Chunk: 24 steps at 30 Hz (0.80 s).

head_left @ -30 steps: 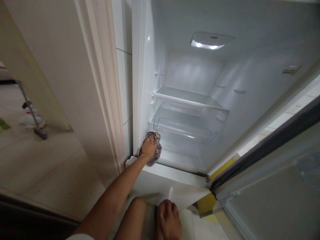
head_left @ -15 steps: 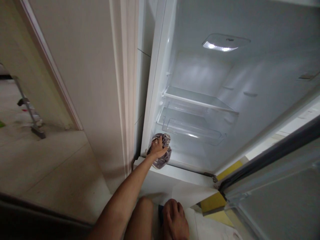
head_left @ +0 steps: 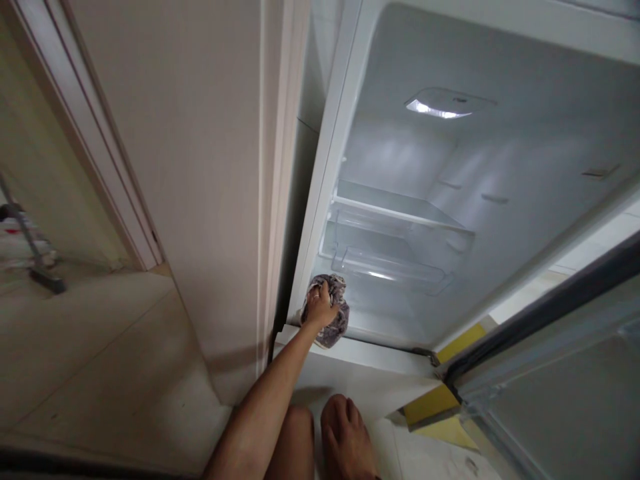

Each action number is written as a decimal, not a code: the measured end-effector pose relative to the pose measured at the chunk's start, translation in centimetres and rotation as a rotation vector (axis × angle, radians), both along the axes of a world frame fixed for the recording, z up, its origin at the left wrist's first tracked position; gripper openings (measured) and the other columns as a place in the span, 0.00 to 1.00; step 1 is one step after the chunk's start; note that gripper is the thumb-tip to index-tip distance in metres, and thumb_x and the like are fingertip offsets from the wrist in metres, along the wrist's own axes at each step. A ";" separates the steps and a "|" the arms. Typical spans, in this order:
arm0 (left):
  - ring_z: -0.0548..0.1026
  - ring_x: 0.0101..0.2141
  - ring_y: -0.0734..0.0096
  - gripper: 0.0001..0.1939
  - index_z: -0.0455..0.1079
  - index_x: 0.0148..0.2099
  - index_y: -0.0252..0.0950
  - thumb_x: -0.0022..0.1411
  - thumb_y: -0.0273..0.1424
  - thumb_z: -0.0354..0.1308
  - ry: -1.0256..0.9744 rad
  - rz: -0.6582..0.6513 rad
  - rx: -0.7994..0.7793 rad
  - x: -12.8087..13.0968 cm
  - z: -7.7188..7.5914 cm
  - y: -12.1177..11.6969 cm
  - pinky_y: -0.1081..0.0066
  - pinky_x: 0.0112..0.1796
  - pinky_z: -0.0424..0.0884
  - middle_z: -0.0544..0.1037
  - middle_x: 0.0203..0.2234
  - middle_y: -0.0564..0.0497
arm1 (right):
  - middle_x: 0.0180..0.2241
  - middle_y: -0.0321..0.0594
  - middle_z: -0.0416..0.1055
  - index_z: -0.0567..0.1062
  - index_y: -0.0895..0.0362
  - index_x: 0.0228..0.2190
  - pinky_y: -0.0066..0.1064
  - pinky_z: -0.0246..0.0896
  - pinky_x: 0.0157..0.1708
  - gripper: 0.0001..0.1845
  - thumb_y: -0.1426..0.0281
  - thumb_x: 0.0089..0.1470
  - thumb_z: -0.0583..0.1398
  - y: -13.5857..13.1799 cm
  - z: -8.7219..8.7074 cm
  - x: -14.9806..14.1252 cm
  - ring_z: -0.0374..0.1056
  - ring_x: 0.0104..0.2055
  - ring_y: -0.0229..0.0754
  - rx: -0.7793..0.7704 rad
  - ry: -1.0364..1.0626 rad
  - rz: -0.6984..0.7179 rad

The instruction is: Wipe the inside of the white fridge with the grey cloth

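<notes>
At the lower left front corner inside the open refrigerator (head_left: 313,227), my left hand (head_left: 321,308) is closed over a bunched grey-brown patterned cloth (head_left: 337,327). The cloth lies against the bottom edge and left wall, and a ring shows on one finger. My right hand (head_left: 356,443) rests over my right knee, its fingers laid along it and holding nothing. Just behind the cloth is a clear plastic drawer (head_left: 400,270), under a glass shelf (head_left: 400,203).
The refrigerator door (head_left: 560,373) stands open at the right. A pale panel (head_left: 200,187) rises close along the left side. A lit lamp (head_left: 440,110) is set in the refrigerator ceiling. A broom-like tool (head_left: 45,277) stands on the floor at far left, and yellow pieces (head_left: 433,405) lie beneath the hinge.
The view has shifted a little, so the refrigerator sits lower and the panel further right. My left hand stays on the cloth in the same corner; my right hand remains on the knee.
</notes>
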<state>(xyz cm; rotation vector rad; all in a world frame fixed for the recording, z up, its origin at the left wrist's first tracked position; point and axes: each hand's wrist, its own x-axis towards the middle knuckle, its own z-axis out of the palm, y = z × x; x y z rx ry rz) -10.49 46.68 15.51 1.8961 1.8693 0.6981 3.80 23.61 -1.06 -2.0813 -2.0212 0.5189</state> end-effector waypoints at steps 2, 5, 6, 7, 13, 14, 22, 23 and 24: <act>0.56 0.71 0.54 0.43 0.43 0.74 0.33 0.63 0.38 0.56 -0.007 0.022 0.022 0.2 0.0 -0.4 0.58 0.70 0.50 0.60 0.70 0.33 | 0.65 0.51 0.64 0.67 0.55 0.64 0.41 0.61 0.64 0.33 0.65 0.59 0.56 0.5 0.5 -1.3 0.64 0.66 0.52 0.002 0.028 0.042; 0.57 0.71 0.54 0.42 0.43 0.74 0.31 0.64 0.38 0.54 -0.016 0.078 0.052 0.7 0.0 -1.1 0.57 0.70 0.49 0.62 0.69 0.32 | 0.65 0.49 0.65 0.67 0.53 0.64 0.40 0.60 0.65 0.33 0.67 0.57 0.57 1.2 1.0 -2.9 0.63 0.67 0.50 0.022 0.085 0.076; 0.57 0.71 0.53 0.41 0.44 0.74 0.30 0.64 0.37 0.54 -0.019 0.098 0.057 0.9 0.0 -1.3 0.56 0.70 0.49 0.62 0.69 0.32 | 0.65 0.49 0.65 0.67 0.53 0.64 0.40 0.59 0.66 0.33 0.67 0.58 0.56 1.5 1.1 -3.2 0.63 0.68 0.49 0.022 0.113 0.085; 0.57 0.71 0.52 0.41 0.44 0.74 0.29 0.64 0.36 0.54 -0.021 0.117 0.061 1.1 0.0 -1.4 0.56 0.71 0.49 0.63 0.69 0.31 | 0.66 0.49 0.65 0.67 0.54 0.65 0.40 0.58 0.66 0.33 0.67 0.58 0.56 1.7 1.0 -3.4 0.62 0.68 0.49 0.012 0.142 0.082; 0.57 0.71 0.51 0.38 0.46 0.73 0.30 0.66 0.35 0.53 -0.017 0.204 0.077 2.0 -0.1 -1.7 0.54 0.70 0.50 0.63 0.68 0.32 | 0.64 0.55 0.67 0.75 0.61 0.58 0.46 0.57 0.68 0.32 0.61 0.55 0.56 2.4 -1.3 -0.8 0.63 0.68 0.54 -0.052 0.454 -0.032; 0.57 0.71 0.51 0.38 0.47 0.73 0.30 0.66 0.35 0.52 -0.015 0.218 0.080 2.1 -0.1 -1.7 0.54 0.70 0.50 0.63 0.68 0.32 | 0.61 0.56 0.71 0.77 0.61 0.55 0.46 0.59 0.66 0.31 0.59 0.54 0.56 2.5 -1.3 -0.1 0.66 0.65 0.55 -0.055 0.530 -0.045; 0.55 0.71 0.40 0.38 0.51 0.72 0.27 0.64 0.31 0.55 -0.101 0.365 0.166 4.7 -0.9 -2.2 0.46 0.70 0.47 0.60 0.69 0.26 | 0.38 0.49 0.81 0.81 0.57 0.38 0.44 0.73 0.43 0.32 0.41 0.50 0.62 5.8 8.7 3.2 0.76 0.37 0.51 0.057 1.041 -0.117; 0.54 0.71 0.40 0.40 0.52 0.72 0.28 0.60 0.30 0.58 -0.184 0.377 0.191 5.0 -1.1 -2.1 0.45 0.70 0.45 0.60 0.69 0.26 | 0.38 0.49 0.81 0.81 0.57 0.39 0.43 0.73 0.43 0.31 0.43 0.50 0.63 6.6 10.4 3.3 0.76 0.37 0.50 0.104 1.064 -0.103; 0.53 0.71 0.40 0.42 0.53 0.71 0.28 0.57 0.30 0.61 -0.294 0.383 0.216 5.3 -1.4 -1.9 0.44 0.70 0.43 0.61 0.68 0.26 | 0.39 0.48 0.81 0.81 0.57 0.40 0.42 0.72 0.44 0.29 0.44 0.51 0.64 7.6 11.9 3.4 0.76 0.39 0.49 0.145 1.074 -0.082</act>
